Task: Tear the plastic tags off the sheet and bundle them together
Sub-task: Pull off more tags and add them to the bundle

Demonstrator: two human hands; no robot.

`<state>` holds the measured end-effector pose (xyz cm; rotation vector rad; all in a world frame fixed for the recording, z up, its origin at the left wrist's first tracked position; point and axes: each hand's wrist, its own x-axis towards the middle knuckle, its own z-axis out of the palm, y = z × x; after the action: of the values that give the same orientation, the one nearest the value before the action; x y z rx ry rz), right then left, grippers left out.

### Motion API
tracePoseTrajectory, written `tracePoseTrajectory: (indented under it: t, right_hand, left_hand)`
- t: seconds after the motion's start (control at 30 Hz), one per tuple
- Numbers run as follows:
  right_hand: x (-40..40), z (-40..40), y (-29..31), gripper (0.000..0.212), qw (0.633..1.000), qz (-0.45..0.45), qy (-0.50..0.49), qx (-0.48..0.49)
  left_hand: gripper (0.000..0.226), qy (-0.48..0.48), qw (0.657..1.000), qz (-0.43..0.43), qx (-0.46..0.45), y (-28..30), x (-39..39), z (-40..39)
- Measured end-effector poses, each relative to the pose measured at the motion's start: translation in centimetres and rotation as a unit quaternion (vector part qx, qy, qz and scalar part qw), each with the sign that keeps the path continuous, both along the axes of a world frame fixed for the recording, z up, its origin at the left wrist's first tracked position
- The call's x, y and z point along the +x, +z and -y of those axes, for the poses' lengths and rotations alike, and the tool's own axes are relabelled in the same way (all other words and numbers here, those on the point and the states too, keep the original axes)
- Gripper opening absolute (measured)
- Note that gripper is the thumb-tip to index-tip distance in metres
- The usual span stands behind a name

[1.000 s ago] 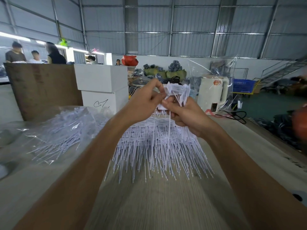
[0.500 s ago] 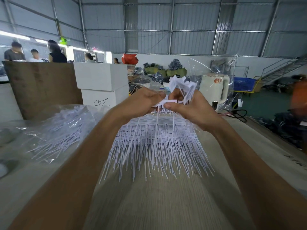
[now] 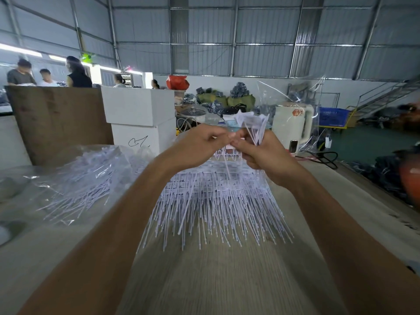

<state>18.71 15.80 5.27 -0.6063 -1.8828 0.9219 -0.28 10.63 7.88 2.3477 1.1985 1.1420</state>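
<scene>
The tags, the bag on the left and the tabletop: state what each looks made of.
Tags: thin white plastic, it seems, with a matte look; the long stems fan out and bend without creasing. The right hand holds a torn-off bunch.
Bag: clear plastic film, glossy, with bright creases; more tags show through it.
Tabletop: looks like pale wood or laminate with a streaked grain; which one is unclear.

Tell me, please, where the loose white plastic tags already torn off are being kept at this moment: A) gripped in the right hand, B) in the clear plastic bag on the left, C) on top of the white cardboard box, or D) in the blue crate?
A: the right hand grips a small bunch of loose white plastic tags that stick up above its fingers.
</scene>
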Motion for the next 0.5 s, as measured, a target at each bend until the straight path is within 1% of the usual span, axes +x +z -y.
tracePoseTrajectory:
  t: [0.07,0.1,0.17,0.2,0.27,0.33,0.4,0.5]
  right_hand:
    - [0.2,-0.2,-0.1,0.013,0.997,-0.030,0.049,-0.055]
    - [0.1,-0.2,-0.2,0.014,0.994,-0.049,0.067,-0.075]
    - [0.0,-0.2,-0.4,0.024,0.985,-0.085,0.093,-0.114]
    - [0.0,-0.2,-0.5,0.029,0.982,-0.092,0.104,-0.128]
    - [0.1,-0.2,-0.8,0.028,0.981,-0.063,0.121,-0.136]
    - [0.0,0.2,-1.1,0.025,0.986,0.000,0.116,-0.121]
    - [-0.5,0.5,-1.3,0.032,0.990,0.045,0.090,-0.095]
    - [-1.2,0.6,-0.8,0.035,0.996,0.043,0.019,-0.074]
  left_hand:
    - [0.034,0.008,1.000,-0.007,0.024,0.0,-0.1,-0.3]
    - [0.033,0.008,0.999,-0.007,0.035,0.0,-0.1,-0.3]
    - [0.029,0.004,0.998,0.008,0.056,0.0,-0.1,-0.2]
    - [0.032,0.003,0.997,0.022,0.068,0.0,-0.1,-0.2]
    - [0.040,0.004,0.995,0.048,0.092,0.1,-0.3,-0.4]
    - [0.038,0.015,0.992,0.066,0.105,0.1,-0.3,-0.6]
    - [0.035,0.029,0.990,0.074,0.118,0.0,-0.2,-0.7]
    - [0.028,0.033,0.988,0.092,0.117,-0.1,-0.4,-0.9]
